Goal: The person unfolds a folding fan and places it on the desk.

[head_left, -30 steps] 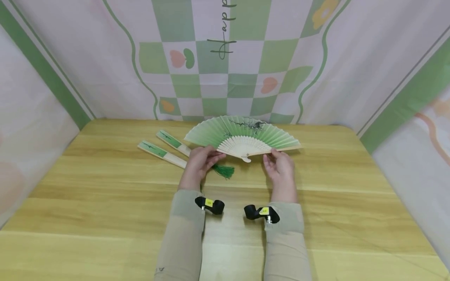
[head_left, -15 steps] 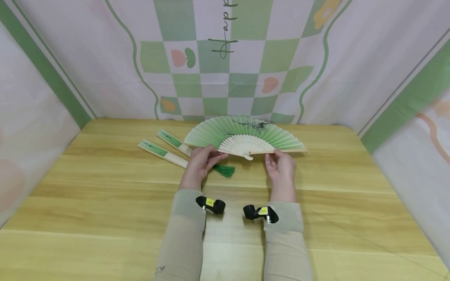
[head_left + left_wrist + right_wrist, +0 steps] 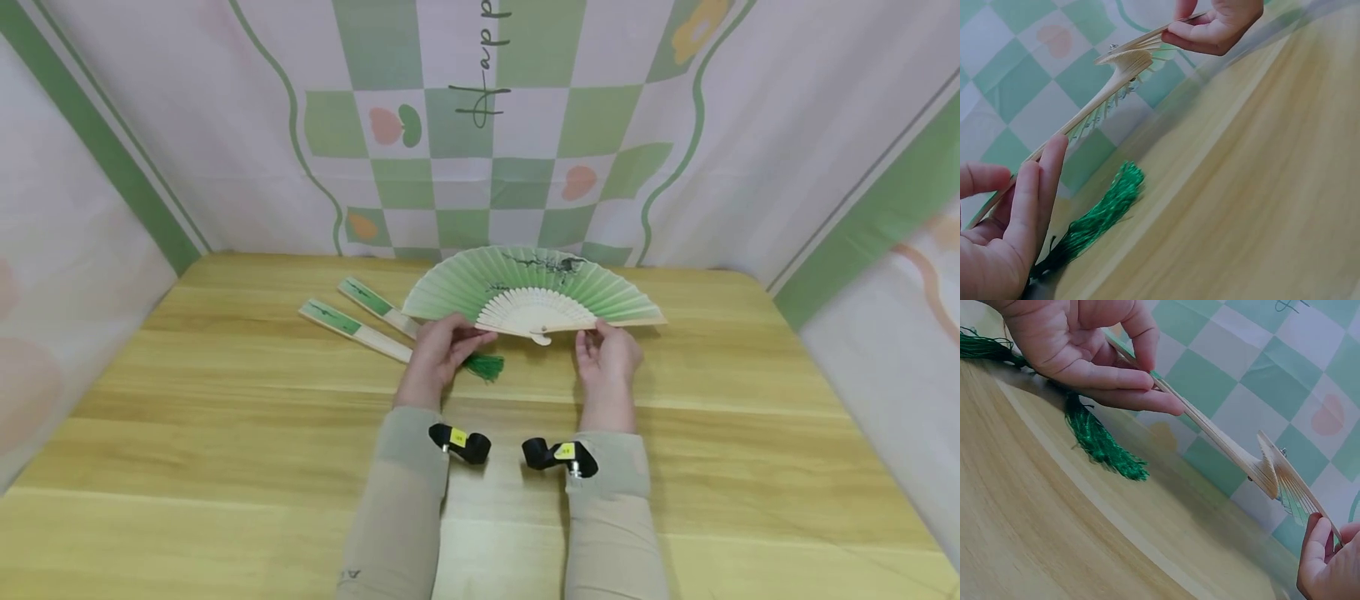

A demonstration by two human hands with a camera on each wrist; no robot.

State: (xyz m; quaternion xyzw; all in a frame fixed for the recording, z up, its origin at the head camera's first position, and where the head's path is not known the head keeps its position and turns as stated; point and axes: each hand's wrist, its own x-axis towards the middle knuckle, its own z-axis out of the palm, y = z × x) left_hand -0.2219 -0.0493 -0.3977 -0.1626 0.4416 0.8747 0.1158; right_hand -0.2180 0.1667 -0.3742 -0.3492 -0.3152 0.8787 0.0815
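Note:
A green folding fan (image 3: 536, 283) with pale wooden ribs and a dark branch print is spread wide above the back of the table. My left hand (image 3: 442, 350) pinches its left outer stick between thumb and fingers, as the left wrist view also shows. On the other side my right hand (image 3: 611, 354) pinches the right outer stick. The ribs meet at a small pivot (image 3: 543, 330) between the two hands. Two folded fans, one nearer (image 3: 352, 327) and one farther (image 3: 375, 304), lie left of my left hand, which partly covers them. A green tassel (image 3: 1100, 215) lies beneath that hand.
The wooden table (image 3: 262, 467) runs up to a checked green and white cloth (image 3: 457, 183) hanging behind it. Side curtains (image 3: 75, 250) close in on the left and right. A small black camera (image 3: 461, 442) sits on each sleeve cuff.
The fan and both hands have shifted slightly right. Its right edge has swung down a little, so the fan is spread wider. The folded fans stay on the table.

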